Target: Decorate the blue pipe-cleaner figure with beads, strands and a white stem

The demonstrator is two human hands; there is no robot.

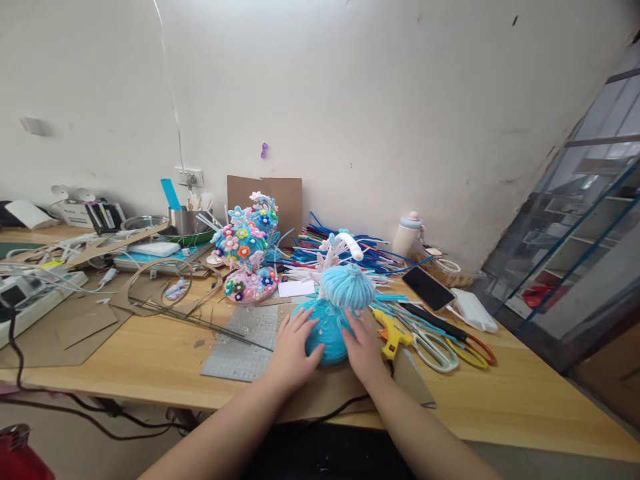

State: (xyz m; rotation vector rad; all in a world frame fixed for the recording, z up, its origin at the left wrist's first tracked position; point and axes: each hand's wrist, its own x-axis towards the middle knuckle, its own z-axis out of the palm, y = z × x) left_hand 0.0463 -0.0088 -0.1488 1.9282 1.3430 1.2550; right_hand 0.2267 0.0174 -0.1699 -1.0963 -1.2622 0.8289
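A fuzzy turquoise figure (327, 333) made of pipe cleaners stands on the wooden table (150, 360), with a rounded blue body and a paler blue ball on top. My left hand (293, 350) presses against the body's left side, fingers curved round it. My right hand (364, 353) cups its right side the same way. Both hands hold the figure between them, close to the table's front edge. Just behind the figure lies a white and pink pipe-cleaner piece (343, 247).
A yellow glue gun (393, 331) and scissors (450, 347) lie to the right, next to a phone (427, 288). A flower-covered ornament (247, 253) stands behind left, loose pipe cleaners (340, 257) behind. Cardboard scraps (75, 327), a grey cutting mat (240, 347) and cables lie left.
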